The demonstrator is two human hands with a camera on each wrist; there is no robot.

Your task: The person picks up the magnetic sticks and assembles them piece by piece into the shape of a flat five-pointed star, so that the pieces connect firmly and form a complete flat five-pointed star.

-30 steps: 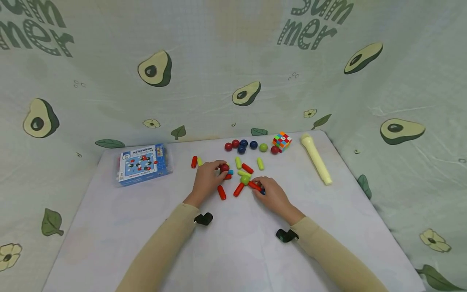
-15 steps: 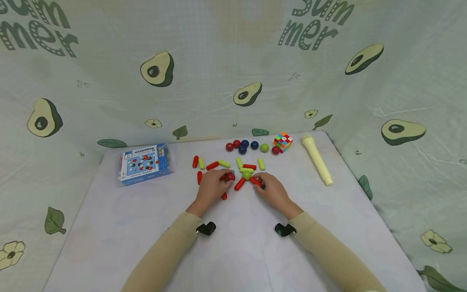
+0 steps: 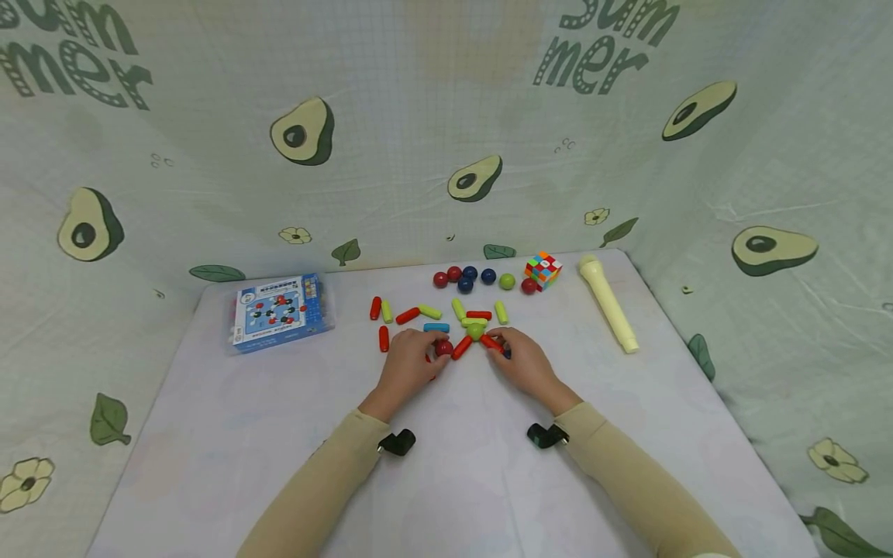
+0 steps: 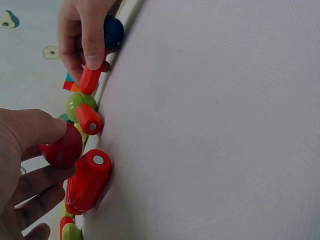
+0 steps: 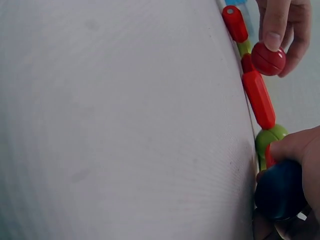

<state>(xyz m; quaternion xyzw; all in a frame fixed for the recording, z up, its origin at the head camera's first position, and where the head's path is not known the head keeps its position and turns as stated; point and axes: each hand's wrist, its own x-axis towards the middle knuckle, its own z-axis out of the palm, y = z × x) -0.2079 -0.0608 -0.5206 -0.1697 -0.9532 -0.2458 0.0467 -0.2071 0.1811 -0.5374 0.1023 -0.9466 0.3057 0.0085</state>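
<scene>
My left hand (image 3: 410,361) pinches a red ball (image 4: 64,147) between thumb and fingers, close to the free end of a red rod (image 3: 462,347). That rod joins a green ball (image 3: 475,332), which also bears a second red rod (image 4: 90,80) and a yellow-green rod (image 3: 474,322). Thumb and fingers of my right hand (image 3: 525,361) grip the second red rod where a dark blue ball (image 5: 281,191) sits at its outer end. Under the left hand lies another red rod (image 4: 91,180), mostly covered in the head view. A blue rod (image 3: 436,328) lies just beyond that hand.
Loose red and yellow-green rods (image 3: 429,311) lie behind and left of the hands. Several balls (image 3: 467,285) line the back edge beside a puzzle cube (image 3: 543,269). A boxed molecule set (image 3: 279,311) lies at left, a pale yellow stick (image 3: 608,305) at right.
My left hand has come right and nearer the body with the red ball, uncovering rods behind it. The right hand keeps its grip; the green ball and its rods have shifted slightly away from the body.
</scene>
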